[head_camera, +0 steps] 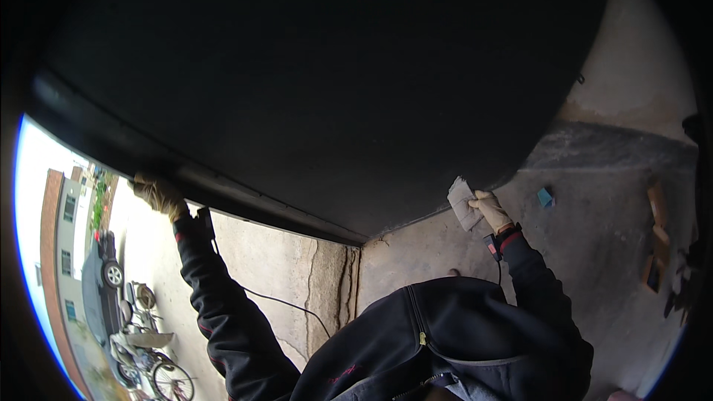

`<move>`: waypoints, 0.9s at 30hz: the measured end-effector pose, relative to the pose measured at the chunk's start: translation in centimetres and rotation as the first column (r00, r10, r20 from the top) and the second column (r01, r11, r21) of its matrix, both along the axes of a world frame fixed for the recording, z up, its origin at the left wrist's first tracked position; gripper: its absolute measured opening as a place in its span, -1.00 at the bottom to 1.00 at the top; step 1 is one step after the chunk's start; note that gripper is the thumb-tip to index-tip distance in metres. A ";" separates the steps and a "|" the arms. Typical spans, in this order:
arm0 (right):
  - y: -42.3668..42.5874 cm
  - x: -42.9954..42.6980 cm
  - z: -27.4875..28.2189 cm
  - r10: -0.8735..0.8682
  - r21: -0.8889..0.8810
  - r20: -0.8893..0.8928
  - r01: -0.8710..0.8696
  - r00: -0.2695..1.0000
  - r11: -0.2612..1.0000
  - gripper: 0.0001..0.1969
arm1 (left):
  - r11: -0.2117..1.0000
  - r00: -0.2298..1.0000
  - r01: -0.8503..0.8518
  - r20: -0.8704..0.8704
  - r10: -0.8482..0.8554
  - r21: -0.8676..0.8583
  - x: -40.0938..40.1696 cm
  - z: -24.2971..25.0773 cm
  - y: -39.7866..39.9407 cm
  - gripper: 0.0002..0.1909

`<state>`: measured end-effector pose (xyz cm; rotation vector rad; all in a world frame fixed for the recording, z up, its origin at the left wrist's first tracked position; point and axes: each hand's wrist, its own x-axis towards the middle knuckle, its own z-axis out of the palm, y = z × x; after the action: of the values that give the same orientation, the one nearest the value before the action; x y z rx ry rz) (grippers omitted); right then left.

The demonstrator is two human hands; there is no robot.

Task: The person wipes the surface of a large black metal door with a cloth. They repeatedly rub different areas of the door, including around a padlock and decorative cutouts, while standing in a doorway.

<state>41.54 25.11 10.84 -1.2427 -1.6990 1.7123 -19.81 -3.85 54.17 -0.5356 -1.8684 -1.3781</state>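
Note:
A large dark panel, which looks like a door (345, 94), fills the upper part of the view. My left hand (159, 195), in a pale glove, is at the panel's edge on the left; its fingertips are partly lost in shadow, and its grip is unclear. My right hand (490, 209), also gloved, holds a folded whitish cloth or paper pad (463, 203) by its right side. The pad lies close to the panel's lower right edge; whether it touches is unclear. Each wrist bears a small dark device with a cable.
Concrete floor (434, 250) runs below the panel, with a cracked strip (328, 273) near its corner. A small blue object (545, 197) and opened cardboard (657, 239) lie at the right. Outside on the left are a parked car (100, 289), bicycles (172, 381) and a building (67, 234).

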 end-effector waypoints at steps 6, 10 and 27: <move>-1.2 4.3 4.2 -0.316 -0.336 -0.323 0.204 0.892 0.920 -0.73 | 0.992 0.845 0.057 -0.523 -0.108 -0.111 14.4 -7.1 2.3 -0.57; -0.3 4.5 9.0 -0.395 -0.366 -0.320 0.272 0.861 0.890 -0.73 | 0.750 0.751 0.368 -0.299 -0.588 -0.550 30.0 -17.0 9.1 -0.72; -3.3 8.0 19.5 -0.338 0.050 -0.322 0.372 0.885 0.927 -0.51 | -0.139 -0.402 0.915 0.829 -0.388 0.378 52.4 -30.0 27.4 -0.62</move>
<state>49.59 21.84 30.35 -1.0889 -1.2723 1.4779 32.59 23.59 24.17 -2.5619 -2.8608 -2.1959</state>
